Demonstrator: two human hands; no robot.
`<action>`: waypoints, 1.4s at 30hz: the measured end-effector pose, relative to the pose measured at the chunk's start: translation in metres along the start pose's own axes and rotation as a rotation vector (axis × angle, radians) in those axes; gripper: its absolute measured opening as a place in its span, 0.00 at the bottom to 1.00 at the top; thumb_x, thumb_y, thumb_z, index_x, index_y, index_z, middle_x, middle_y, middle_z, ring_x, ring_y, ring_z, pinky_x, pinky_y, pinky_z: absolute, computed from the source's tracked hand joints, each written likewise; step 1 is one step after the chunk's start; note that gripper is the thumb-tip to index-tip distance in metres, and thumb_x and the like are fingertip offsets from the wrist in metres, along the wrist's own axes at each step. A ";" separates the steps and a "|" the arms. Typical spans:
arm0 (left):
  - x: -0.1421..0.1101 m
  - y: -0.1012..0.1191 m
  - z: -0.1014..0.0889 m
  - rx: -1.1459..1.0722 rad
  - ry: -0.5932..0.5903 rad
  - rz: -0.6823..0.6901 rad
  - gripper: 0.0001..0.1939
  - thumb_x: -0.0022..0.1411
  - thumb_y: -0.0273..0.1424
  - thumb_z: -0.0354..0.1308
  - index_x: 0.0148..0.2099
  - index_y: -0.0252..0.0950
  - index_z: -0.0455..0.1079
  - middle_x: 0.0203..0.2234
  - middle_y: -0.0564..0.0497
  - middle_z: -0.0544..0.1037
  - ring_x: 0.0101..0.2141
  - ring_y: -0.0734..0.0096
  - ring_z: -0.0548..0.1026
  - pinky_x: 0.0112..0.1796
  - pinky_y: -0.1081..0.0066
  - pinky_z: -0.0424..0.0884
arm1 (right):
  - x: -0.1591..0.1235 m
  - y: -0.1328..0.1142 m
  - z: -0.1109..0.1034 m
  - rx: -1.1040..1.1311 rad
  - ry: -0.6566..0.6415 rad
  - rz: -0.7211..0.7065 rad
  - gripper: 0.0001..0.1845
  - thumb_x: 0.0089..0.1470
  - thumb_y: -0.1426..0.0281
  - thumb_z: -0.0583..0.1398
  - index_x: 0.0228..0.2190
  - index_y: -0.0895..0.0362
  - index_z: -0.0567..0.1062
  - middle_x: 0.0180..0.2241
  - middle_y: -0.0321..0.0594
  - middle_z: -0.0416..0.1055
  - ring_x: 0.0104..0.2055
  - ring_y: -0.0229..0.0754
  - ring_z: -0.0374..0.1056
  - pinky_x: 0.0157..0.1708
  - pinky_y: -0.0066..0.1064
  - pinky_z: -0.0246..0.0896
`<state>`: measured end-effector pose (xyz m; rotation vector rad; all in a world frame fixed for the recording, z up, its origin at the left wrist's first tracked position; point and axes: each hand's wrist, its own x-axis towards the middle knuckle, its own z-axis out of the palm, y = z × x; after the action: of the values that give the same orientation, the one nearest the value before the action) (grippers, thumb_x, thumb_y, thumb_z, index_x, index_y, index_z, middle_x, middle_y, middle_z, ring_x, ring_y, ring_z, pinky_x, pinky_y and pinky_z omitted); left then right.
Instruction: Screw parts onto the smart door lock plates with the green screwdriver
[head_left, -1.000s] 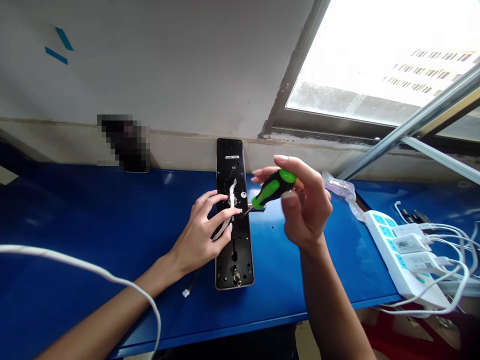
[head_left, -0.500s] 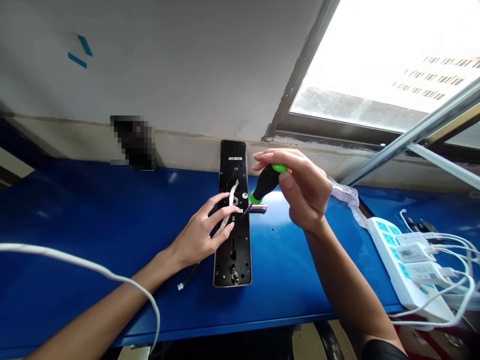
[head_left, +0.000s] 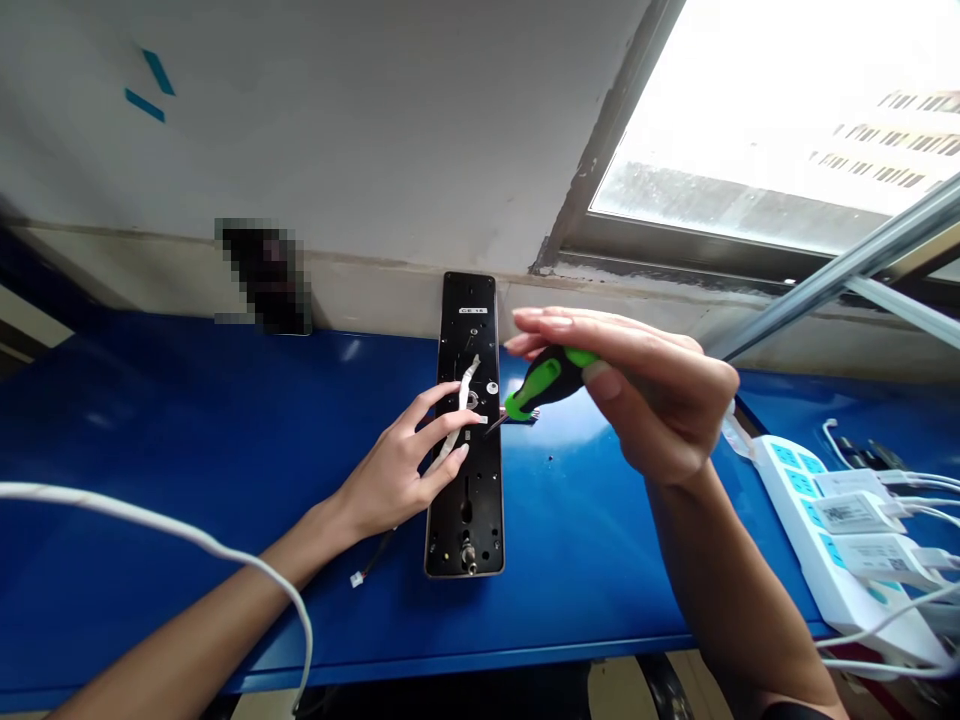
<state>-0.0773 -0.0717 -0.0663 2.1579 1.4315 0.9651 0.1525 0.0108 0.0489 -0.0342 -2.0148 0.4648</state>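
Observation:
A long black panel (head_left: 466, 500), which looks like a door-lock body, lies lengthwise on the blue table. My left hand (head_left: 401, 470) rests over its left edge with fingers spread, touching the panel and a white-wrapped cable (head_left: 466, 385) that runs beneath them. My right hand (head_left: 652, 390) is closed around the handle end of a black and green screwdriver (head_left: 544, 384). The screwdriver tilts down to the left, its tip at the panel's right side; whether it sits in a screw I cannot tell. A small white connector (head_left: 357, 579) on a dark wire lies left of the panel.
A dark metallic piece (head_left: 523, 415) lies just right of the panel, partly behind the screwdriver. On the blue table (head_left: 570, 570) is a tiny dark screw (head_left: 550, 458). A white power strip (head_left: 817, 530) with chargers stands at right. A white cable (head_left: 217, 545) crosses my left forearm.
My right hand has shifted right and tipped the screwdriver lower, its tip staying near the same spot. The left hand holds its place. The view has turned slightly.

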 end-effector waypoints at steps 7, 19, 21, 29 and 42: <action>-0.002 0.001 0.000 -0.010 -0.003 -0.002 0.17 0.75 0.35 0.54 0.63 0.52 0.68 0.71 0.53 0.58 0.68 0.55 0.65 0.67 0.53 0.67 | 0.004 0.001 -0.008 -0.096 0.011 -0.109 0.20 0.56 0.63 0.72 0.50 0.52 0.84 0.40 0.43 0.79 0.36 0.41 0.78 0.30 0.34 0.79; 0.000 0.003 -0.001 -0.024 -0.018 -0.023 0.18 0.74 0.35 0.54 0.64 0.52 0.69 0.72 0.53 0.58 0.69 0.54 0.64 0.67 0.51 0.67 | 0.005 0.003 -0.016 -0.168 -0.011 -0.159 0.23 0.53 0.59 0.73 0.50 0.50 0.84 0.38 0.41 0.81 0.35 0.43 0.77 0.27 0.34 0.77; 0.000 0.004 -0.001 -0.037 -0.016 -0.029 0.18 0.74 0.35 0.54 0.63 0.52 0.70 0.72 0.53 0.58 0.69 0.54 0.64 0.68 0.51 0.66 | 0.005 0.000 -0.018 -0.177 -0.065 -0.102 0.18 0.64 0.63 0.64 0.54 0.50 0.81 0.45 0.44 0.82 0.42 0.47 0.80 0.35 0.40 0.80; -0.002 0.004 -0.001 -0.059 0.000 -0.028 0.19 0.73 0.33 0.55 0.63 0.51 0.72 0.71 0.53 0.59 0.68 0.54 0.64 0.68 0.51 0.65 | 0.004 0.003 -0.020 -0.082 -0.070 -0.099 0.24 0.53 0.73 0.72 0.53 0.54 0.82 0.41 0.43 0.83 0.38 0.46 0.80 0.30 0.36 0.79; 0.000 0.006 -0.002 -0.080 0.007 -0.017 0.18 0.74 0.32 0.55 0.62 0.49 0.73 0.71 0.52 0.60 0.67 0.54 0.66 0.68 0.51 0.66 | 0.005 0.003 -0.021 -0.103 -0.050 -0.092 0.25 0.52 0.72 0.73 0.52 0.50 0.83 0.41 0.41 0.84 0.39 0.49 0.80 0.31 0.41 0.80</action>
<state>-0.0747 -0.0744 -0.0615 2.0840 1.3881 1.0069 0.1676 0.0211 0.0604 0.0068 -2.0786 0.3060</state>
